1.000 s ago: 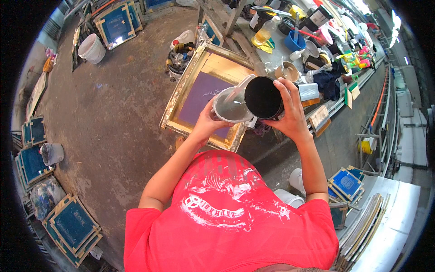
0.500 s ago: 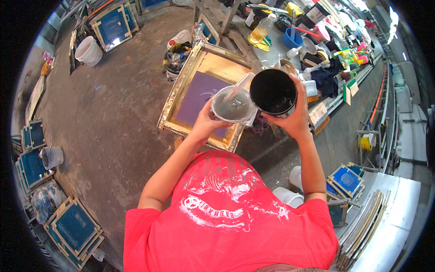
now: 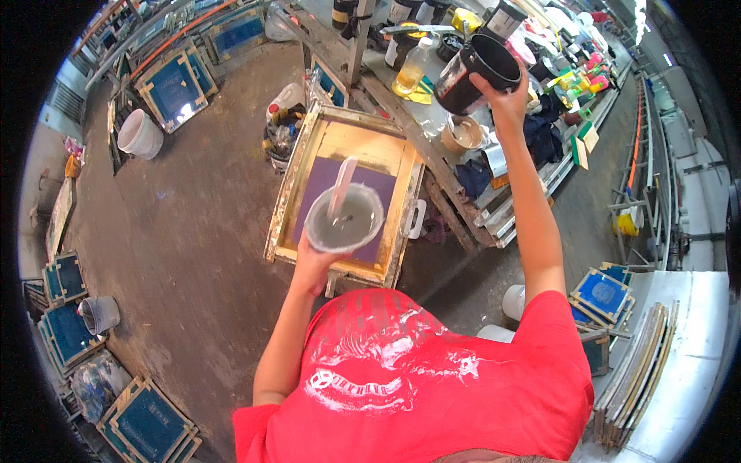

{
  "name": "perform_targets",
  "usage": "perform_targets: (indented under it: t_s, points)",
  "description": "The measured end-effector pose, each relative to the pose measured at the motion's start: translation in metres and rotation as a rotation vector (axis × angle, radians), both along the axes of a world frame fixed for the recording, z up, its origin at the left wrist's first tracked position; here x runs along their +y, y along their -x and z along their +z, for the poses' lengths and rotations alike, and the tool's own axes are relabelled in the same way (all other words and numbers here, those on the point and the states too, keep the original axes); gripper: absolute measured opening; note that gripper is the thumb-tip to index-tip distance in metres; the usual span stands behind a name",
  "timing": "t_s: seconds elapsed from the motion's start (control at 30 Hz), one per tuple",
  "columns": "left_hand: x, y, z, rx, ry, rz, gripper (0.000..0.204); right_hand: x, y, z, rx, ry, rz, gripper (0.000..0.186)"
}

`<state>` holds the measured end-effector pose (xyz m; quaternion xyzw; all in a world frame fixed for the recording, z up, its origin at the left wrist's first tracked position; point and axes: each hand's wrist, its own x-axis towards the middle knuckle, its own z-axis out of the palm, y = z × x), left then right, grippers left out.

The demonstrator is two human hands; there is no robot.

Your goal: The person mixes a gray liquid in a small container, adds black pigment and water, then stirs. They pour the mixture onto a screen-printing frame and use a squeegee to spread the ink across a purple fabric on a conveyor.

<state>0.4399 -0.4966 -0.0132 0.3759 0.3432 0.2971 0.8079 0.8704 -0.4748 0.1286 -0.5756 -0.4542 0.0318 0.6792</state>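
Observation:
My left hand holds a translucent cup of grey liquid with a pale flat stick standing in it, over a wooden screen frame with purple mesh. My right hand is raised at the upper right, fingers wrapped round a black container. It is above the cluttered work table, near a bottle of yellow liquid and a brown tub.
Blue screens stand at the upper left, lower left and right. A white bucket sits on the floor. Stacked boards lean at the lower right, below metal racking.
My right hand has lifted the black container up and away from the cup toward the table. My left hand with the cup has moved lower and left. The view has shifted slightly.

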Motion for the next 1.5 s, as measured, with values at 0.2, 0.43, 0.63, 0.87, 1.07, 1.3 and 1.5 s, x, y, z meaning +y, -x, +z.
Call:
perform_targets:
  t_s: [0.2,0.43,0.63,0.87,1.07,1.3,1.5]
  points:
    - [-0.018,0.038,0.006,0.122,0.093,0.161,0.087,0.068,-0.087,-0.056,-0.115,0.210,-0.506,0.114]
    - [-0.029,0.048,0.020,0.091,0.095,0.273,0.082,0.097,-0.115,-0.152,-0.192,0.379,-0.741,0.120]
    - [-0.020,0.044,0.016,0.148,0.091,0.195,0.079,0.079,-0.111,-0.166,-0.161,0.408,-0.651,0.131]
    - [-0.007,0.019,0.007,0.112,-0.014,0.001,0.087,0.014,0.036,-0.108,0.238,0.397,0.280,0.086]
    - [0.001,-0.002,0.004,0.025,-0.085,-0.152,0.095,-0.059,0.183,-0.058,-0.233,0.569,0.460,0.027]
    - [0.002,-0.002,-0.003,0.043,-0.084,-0.216,0.096,-0.103,0.228,-0.021,-0.592,0.513,0.530,0.022]
    - [0.004,0.003,-0.007,-0.005,-0.177,-0.251,0.096,-0.112,0.207,-0.016,-0.823,0.491,0.495,0.026]
